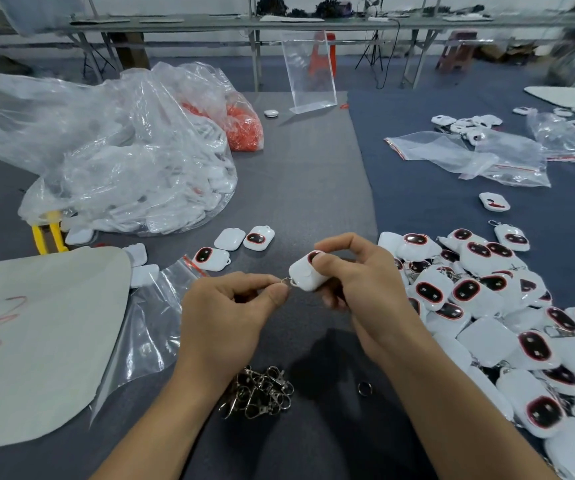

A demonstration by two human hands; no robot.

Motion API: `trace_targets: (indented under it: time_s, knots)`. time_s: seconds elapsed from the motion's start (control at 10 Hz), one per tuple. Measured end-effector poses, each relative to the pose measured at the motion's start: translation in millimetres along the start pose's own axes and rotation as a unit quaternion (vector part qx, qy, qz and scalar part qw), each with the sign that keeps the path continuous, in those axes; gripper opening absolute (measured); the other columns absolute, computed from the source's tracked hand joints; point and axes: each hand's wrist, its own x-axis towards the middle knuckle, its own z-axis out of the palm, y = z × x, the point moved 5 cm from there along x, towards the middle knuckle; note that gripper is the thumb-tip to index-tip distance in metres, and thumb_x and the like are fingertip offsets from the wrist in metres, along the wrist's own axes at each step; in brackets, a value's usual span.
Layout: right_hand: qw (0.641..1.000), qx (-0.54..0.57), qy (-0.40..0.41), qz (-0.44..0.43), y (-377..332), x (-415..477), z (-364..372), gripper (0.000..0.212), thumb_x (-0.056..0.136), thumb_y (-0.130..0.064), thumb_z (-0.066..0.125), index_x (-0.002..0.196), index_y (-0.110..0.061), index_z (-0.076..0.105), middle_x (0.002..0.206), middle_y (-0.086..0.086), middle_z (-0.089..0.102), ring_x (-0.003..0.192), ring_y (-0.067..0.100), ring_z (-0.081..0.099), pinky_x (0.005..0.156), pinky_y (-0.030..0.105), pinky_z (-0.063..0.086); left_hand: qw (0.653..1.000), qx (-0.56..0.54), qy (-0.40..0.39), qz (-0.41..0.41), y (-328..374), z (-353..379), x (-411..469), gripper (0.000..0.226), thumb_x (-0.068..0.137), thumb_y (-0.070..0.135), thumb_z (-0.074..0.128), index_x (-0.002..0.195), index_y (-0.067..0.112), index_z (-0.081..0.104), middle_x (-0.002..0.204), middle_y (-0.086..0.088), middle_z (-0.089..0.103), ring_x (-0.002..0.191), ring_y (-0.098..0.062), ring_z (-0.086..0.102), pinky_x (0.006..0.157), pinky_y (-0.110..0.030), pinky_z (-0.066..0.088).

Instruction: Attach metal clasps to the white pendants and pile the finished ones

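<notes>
My right hand [359, 271] grips a white pendant [305, 277] above the middle of the grey table, its dark red-rimmed face turned away from me. My left hand [234, 306] pinches a small metal clasp [286, 280] right at the pendant's loop. A heap of loose metal clasps [260, 391] lies near the front edge between my forearms, with a single ring [364, 389] beside it. To the right spreads a pile of white pendants [494, 306] with dark faces. Three loose pendants [230, 249] lie just behind my hands.
A big clear plastic bag of white parts [133, 161] and a bag of orange pieces [244, 128] sit at the back left. A grey sheet [43, 341] and an open zip bag [154, 317] lie at the left. Empty zip bags [469, 157] lie far right, an acrylic stand [308, 71] behind.
</notes>
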Motion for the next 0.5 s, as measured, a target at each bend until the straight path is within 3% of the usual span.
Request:
trace_targets:
  time_s: [0.1, 0.2, 0.3, 0.4, 0.5]
  knots:
    - [0.997, -0.049, 0.029, -0.048, -5, 3, -11, 0.013, 0.091, -0.006, 0.071, 0.085, -0.017, 0.073, 0.067, 0.004, 0.071, 0.047, 0.012, 0.052, 0.046, 0.022, 0.043, 0.995, 0.077, -0.004, 0.055, 7, 0, -2, 0.017, 0.078, 0.022, 0.085, 0.084, 0.037, 0.081, 0.059, 0.013, 0.062, 0.059, -0.008, 0.058, 0.058, -0.007, 0.038]
    - [0.959, -0.211, 0.113, -0.149, -21, 5, -31, 0.019, 0.089, -0.012, 0.071, 0.076, -0.026, 0.076, 0.065, -0.008, 0.07, 0.054, 0.007, 0.057, 0.054, 0.02, 0.044, 0.988, 0.129, 0.01, 0.079, 8, -2, -3, 0.013, 0.078, 0.021, 0.085, 0.08, 0.033, 0.081, 0.059, 0.011, 0.06, 0.063, -0.012, 0.058, 0.063, -0.009, 0.037]
    - [0.892, -0.378, 0.16, -0.191, -34, 7, -52, 0.023, 0.088, -0.016, 0.06, 0.074, -0.027, 0.075, 0.06, -0.014, 0.067, 0.054, 0.007, 0.058, 0.055, 0.028, 0.045, 0.987, 0.145, 0.021, 0.065, 6, -5, -1, 0.004, 0.08, 0.031, 0.078, 0.076, 0.032, 0.079, 0.056, 0.01, 0.06, 0.061, -0.014, 0.058, 0.069, -0.029, 0.046]
    - [0.802, -0.557, 0.166, -0.138, -36, 17, -72, 0.027, 0.088, -0.011, 0.055, 0.078, -0.025, 0.076, 0.075, -0.004, 0.069, 0.079, 0.023, 0.056, 0.077, 0.038, 0.05, 0.987, 0.147, 0.022, 0.063, 6, -6, -1, 0.007, 0.078, 0.036, 0.07, 0.078, 0.033, 0.076, 0.054, 0.009, 0.059, 0.059, -0.014, 0.056, 0.07, -0.041, 0.049]
    - [0.744, -0.636, 0.189, -0.079, -33, 21, -87, 0.034, 0.083, -0.005, 0.06, 0.099, -0.03, 0.076, 0.112, 0.002, 0.065, 0.104, 0.028, 0.049, 0.095, 0.04, 0.032, 0.982, 0.17, 0.034, 0.074, 3, -7, -2, 0.005, 0.079, 0.034, 0.071, 0.077, 0.031, 0.075, 0.053, 0.009, 0.057, 0.055, -0.011, 0.054, 0.073, -0.04, 0.047]
